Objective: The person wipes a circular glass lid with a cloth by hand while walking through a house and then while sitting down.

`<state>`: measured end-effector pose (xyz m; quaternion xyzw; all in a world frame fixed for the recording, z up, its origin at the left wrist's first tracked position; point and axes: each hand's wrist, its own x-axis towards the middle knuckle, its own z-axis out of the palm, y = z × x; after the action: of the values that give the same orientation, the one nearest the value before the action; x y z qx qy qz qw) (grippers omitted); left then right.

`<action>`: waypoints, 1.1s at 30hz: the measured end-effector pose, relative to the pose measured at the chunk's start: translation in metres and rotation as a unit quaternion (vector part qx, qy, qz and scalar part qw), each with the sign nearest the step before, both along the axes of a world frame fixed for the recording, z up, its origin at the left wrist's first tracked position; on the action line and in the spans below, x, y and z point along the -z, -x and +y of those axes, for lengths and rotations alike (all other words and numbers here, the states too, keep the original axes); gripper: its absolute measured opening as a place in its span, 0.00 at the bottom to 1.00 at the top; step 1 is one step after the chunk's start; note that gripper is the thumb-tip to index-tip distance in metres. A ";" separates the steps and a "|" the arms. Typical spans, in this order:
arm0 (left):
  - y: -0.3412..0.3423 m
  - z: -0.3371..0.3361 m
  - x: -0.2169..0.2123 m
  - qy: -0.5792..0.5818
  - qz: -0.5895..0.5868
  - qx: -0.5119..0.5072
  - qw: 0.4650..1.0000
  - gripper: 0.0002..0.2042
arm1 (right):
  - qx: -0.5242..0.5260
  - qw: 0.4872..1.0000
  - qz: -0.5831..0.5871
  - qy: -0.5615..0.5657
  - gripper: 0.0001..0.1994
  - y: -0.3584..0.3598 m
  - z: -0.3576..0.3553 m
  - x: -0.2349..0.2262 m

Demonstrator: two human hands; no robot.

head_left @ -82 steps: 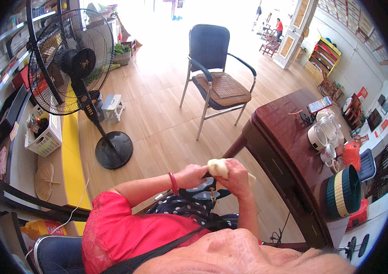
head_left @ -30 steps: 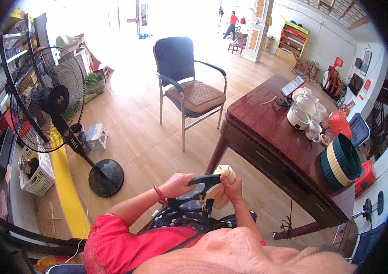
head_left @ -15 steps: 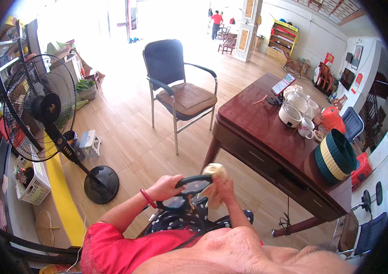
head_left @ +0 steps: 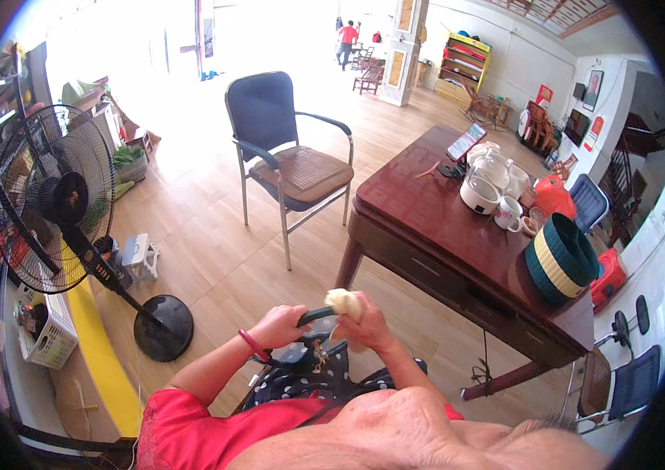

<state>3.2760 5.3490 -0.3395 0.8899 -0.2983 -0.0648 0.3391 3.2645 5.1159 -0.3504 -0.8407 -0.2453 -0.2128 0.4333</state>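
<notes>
Head camera lets me look from far away at two bare hands working in front of the person's lap. The left hand [head_left: 280,327] is closed, with its fingers bent around a dark curved bar [head_left: 317,315]. This bar goes out from the fingers toward the right and slightly upward, and its visible part lies in the space between both hands. The right hand [head_left: 367,321] is also closed, and it holds a pale cream cloth [head_left: 342,301]. One bunch of the cloth stands above the fingers, at their left side, and touches the right end of the visible bar. Another part of it hangs below the same hand. Whether the right fingers also press on the bar itself, I cannot tell, because the cloth covers this place.

I see a red bracelet [head_left: 253,345] on the left wrist, and dark cloth with white dots [head_left: 273,390] over the lap, lower than the hands. To the right of the hands, apart from them, is the brown table [head_left: 410,196]. It carries a phone [head_left: 467,142], a flowered mug [head_left: 508,213] and a green basket [head_left: 555,262] with one pale band.
</notes>
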 end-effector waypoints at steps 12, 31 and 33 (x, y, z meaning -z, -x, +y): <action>-0.006 0.000 -0.009 0.050 0.048 0.011 0.998 0.11 | 0.027 0.962 0.197 -0.189 0.14 0.003 -0.019 0.029; 0.000 -0.016 0.064 0.142 0.082 0.022 0.986 0.11 | 0.124 0.954 0.121 -0.243 0.14 -0.022 -0.068 0.054; 0.002 -0.017 0.037 0.083 0.050 0.021 0.995 0.12 | 0.108 0.987 0.047 -0.111 0.15 -0.012 -0.049 0.016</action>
<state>3.2738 5.3316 -0.3768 0.8482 -0.3035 -0.0913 0.4244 3.2766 5.0667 -0.3660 -0.8176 -0.1078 -0.2448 0.5098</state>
